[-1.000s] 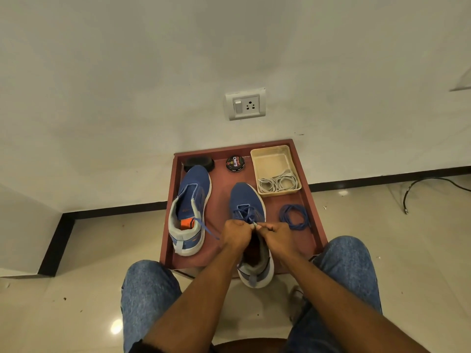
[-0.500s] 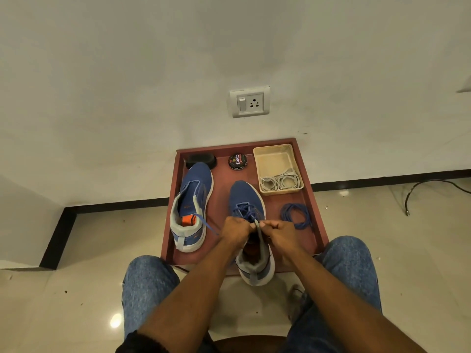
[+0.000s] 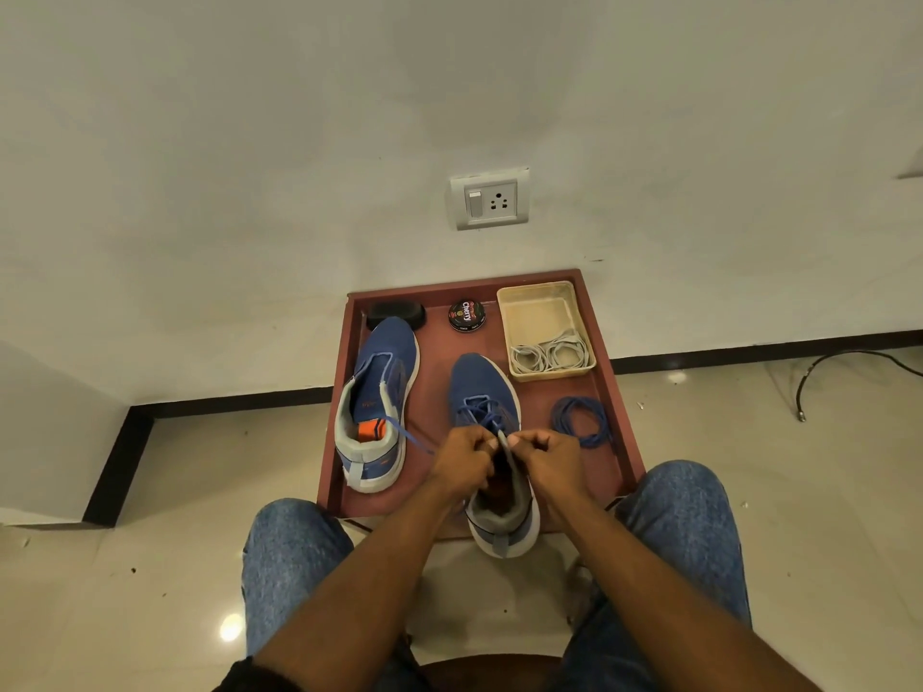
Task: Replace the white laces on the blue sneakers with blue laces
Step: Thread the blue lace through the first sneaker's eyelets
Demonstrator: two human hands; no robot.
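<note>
Head view: glossy beige tiled floor [image 3: 150,616] meeting a white wall [image 3: 249,142] along a black skirting strip [image 3: 225,404], with a switch-and-socket plate [image 3: 489,198] on the wall above. Flat on the floor against the wall, a reddish-brown tray [image 3: 622,422] with a low raised rim. Open floor to left and right of the tray; a dark cable [image 3: 849,364] trailing over the tiles at far right. Denim-clad knees at either side of the tray's near edge.

At the tray's far right corner, a cream plastic bin [image 3: 534,312] holding the coiled white laces [image 3: 549,353] at its near end. Near the far rim, a round polish tin [image 3: 467,315] and a black oval object [image 3: 396,313], partly hidden behind a shoe's toe. On the tray's right side, a loose coil of blue lace [image 3: 582,423], just beside the right hand.

Left blue sneaker [image 3: 379,397] lying on the tray's left half, toe toward the wall, a blue lace end trailing from its collar. Right blue sneaker [image 3: 482,392] in the middle, heel overhanging the near rim, blue lace [image 3: 482,411] threaded through the front eyelets.

Left hand [image 3: 462,457] and right hand [image 3: 547,454] both curled, pinching the lace at the sneaker's tongue, fingertips nearly touching.
</note>
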